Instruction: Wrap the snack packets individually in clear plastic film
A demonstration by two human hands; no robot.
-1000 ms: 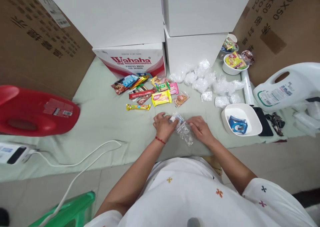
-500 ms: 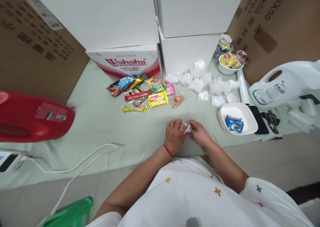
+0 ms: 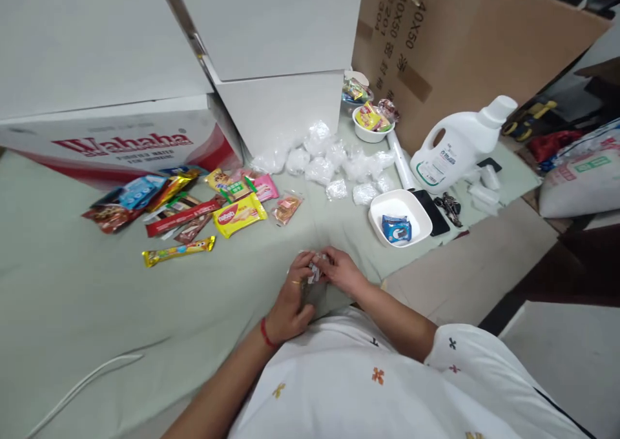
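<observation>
A small bunch of crumpled clear plastic point(image 3: 314, 272) is between the two hands, close to the body at the near edge of the surface point(image 3: 97, 310). The handling looks to be partway: this piece is not yet released or set down. Behind it, a cluster of clear plastic bundles point(image 3: 320, 168) lies out of the hands; by appearance these are finished with or set aside, though I cannot tell which, nor how many pieces are left.

The held plastic is shiny and wrinkled, with whitish glints; fingers cover much of it, so its contents cannot be made out. The left hand point(image 3: 290, 303) grips its left side with curled fingers, the thumb standing apart. The right hand point(image 3: 341, 272) pinches the other side with its fingertips.

Just beyond, a small clear packet point(image 3: 287, 208) with an orange-brown filling lies near a yellow wafer packet point(image 3: 239, 214) and a narrow yellow stick packet point(image 3: 179, 252). To the right, a square white bowl point(image 3: 420, 219) holds blue packets point(image 3: 396, 229); farther back, a round white bowl point(image 3: 364, 133) holds colourful snacks.
</observation>
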